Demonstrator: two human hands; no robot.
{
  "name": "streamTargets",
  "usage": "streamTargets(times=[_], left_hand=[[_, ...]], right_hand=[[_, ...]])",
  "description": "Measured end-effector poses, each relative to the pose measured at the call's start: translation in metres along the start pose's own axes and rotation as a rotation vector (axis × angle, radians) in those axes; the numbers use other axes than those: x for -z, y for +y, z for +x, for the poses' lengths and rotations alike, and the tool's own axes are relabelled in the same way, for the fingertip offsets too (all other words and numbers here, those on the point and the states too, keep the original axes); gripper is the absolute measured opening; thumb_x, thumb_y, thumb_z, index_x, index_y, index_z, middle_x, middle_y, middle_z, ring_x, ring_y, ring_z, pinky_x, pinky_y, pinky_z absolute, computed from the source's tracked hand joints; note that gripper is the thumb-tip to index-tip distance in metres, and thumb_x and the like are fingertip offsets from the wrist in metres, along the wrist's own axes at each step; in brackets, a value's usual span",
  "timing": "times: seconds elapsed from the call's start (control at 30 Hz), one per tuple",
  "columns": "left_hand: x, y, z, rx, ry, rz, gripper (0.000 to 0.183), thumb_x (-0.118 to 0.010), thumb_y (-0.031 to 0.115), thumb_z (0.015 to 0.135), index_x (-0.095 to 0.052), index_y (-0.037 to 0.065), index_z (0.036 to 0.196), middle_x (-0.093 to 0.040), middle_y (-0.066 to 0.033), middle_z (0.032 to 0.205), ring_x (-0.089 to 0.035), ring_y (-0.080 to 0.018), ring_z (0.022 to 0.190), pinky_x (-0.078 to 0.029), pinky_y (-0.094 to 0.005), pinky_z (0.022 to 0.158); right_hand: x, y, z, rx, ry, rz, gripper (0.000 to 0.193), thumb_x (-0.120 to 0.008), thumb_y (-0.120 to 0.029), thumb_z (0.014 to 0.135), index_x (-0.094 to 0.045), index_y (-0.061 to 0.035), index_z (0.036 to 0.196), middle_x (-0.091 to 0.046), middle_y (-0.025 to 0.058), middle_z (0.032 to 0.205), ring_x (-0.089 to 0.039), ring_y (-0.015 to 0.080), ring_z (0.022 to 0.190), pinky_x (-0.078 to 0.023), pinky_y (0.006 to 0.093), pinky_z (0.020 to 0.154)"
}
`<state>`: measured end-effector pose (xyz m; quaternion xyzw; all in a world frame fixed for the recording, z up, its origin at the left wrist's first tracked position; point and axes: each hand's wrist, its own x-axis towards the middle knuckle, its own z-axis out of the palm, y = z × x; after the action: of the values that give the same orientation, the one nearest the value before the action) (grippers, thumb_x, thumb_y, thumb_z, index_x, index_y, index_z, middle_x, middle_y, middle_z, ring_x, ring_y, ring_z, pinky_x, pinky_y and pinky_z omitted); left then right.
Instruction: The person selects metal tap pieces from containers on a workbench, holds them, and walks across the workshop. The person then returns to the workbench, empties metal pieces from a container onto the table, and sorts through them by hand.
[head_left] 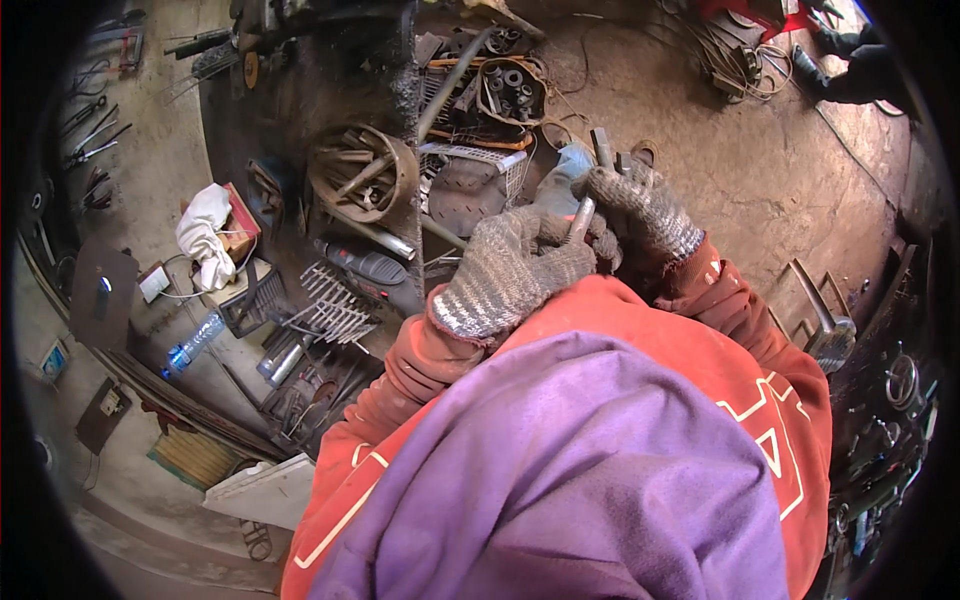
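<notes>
Left hand (512,265): in a grey knitted glove, thumb and fingers closed around a short metal rod (582,218) that slants upward from the grip, just ahead of the chest.
Right hand (648,205): gloved alike, beside the left and slightly farther forward, fingers curled around a metal bar (601,148) whose end stands above the knuckles; whether rod and bar join behind the gloves, I cannot tell.
Sweatshirt (640,320): orange-red with pale outlines, partly covered by purple cloth (560,460) at lower centre.
Round container (407,180): left of the hands, rusty, packed with metal pieces.
White crate (517,168): just beyond the left glove, a dark curved piece (466,195) in front.
Power tool (372,270): dark grey, lying left of the left glove, near a metal grille (335,305).
Plastic bottle (193,343): clear, on its side, well to the left.
Floor (760,190): brown and worn, right of the hands.
Upper right: another person's dark-clad legs (865,80), near coiled cables (735,65).
</notes>
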<state>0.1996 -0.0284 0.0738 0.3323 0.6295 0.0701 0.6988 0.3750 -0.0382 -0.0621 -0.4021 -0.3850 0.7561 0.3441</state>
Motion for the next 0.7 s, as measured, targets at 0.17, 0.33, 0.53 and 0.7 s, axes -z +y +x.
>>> streamTargets(times=[0.17, 0.33, 0.53, 0.7], left_hand=[[-0.014, -0.014, 0.009, -0.036, -0.017, 0.008, 0.031, -0.077, 0.022, 0.088, -0.071, -0.002, 0.107, -0.072, -0.0082, 0.089, -0.065, -0.0112, 0.080, -0.053, -0.0263, 0.071], [-0.023, -0.018, 0.020, 0.062, -0.055, 0.004, 0.035, -0.078, 0.026, 0.087, -0.071, -0.002, 0.107, -0.071, -0.0060, 0.084, -0.063, -0.0091, 0.073, -0.051, -0.0240, 0.063], [-0.031, -0.024, 0.034, 0.121, -0.130, 0.136, 0.031, -0.074, 0.030, 0.091, -0.076, 0.003, 0.107, -0.069, -0.0017, 0.079, -0.058, -0.0069, 0.065, -0.048, -0.0247, 0.059], [-0.035, -0.033, 0.048, 0.140, -0.184, 0.046, 0.036, -0.078, 0.028, 0.086, -0.072, -0.001, 0.106, -0.066, -0.0025, 0.076, -0.056, -0.0054, 0.060, -0.044, -0.0222, 0.051]], right_hand=[[0.004, -0.009, -0.017, -0.429, 0.174, 0.763, 0.029, -0.073, -0.020, 0.089, -0.065, 0.0022, 0.106, -0.066, 0.0108, 0.091, -0.067, 0.0224, 0.079, -0.057, 0.0349, 0.070], [0.015, -0.006, -0.029, -0.474, 0.218, 0.731, 0.028, -0.073, -0.021, 0.090, -0.065, 0.0008, 0.105, -0.066, 0.0092, 0.091, -0.067, 0.0220, 0.078, -0.057, 0.0349, 0.070], [0.034, 0.029, -0.045, -0.200, 0.199, 0.129, 0.026, -0.072, -0.021, 0.090, -0.067, -0.0017, 0.106, -0.066, 0.0065, 0.090, -0.065, 0.0178, 0.079, -0.055, 0.0321, 0.070], [0.041, 0.028, -0.049, -0.288, 0.240, 0.135, 0.022, -0.071, -0.020, 0.089, -0.069, -0.0029, 0.103, -0.067, 0.0060, 0.090, -0.064, 0.0170, 0.080, -0.053, 0.0307, 0.071]])
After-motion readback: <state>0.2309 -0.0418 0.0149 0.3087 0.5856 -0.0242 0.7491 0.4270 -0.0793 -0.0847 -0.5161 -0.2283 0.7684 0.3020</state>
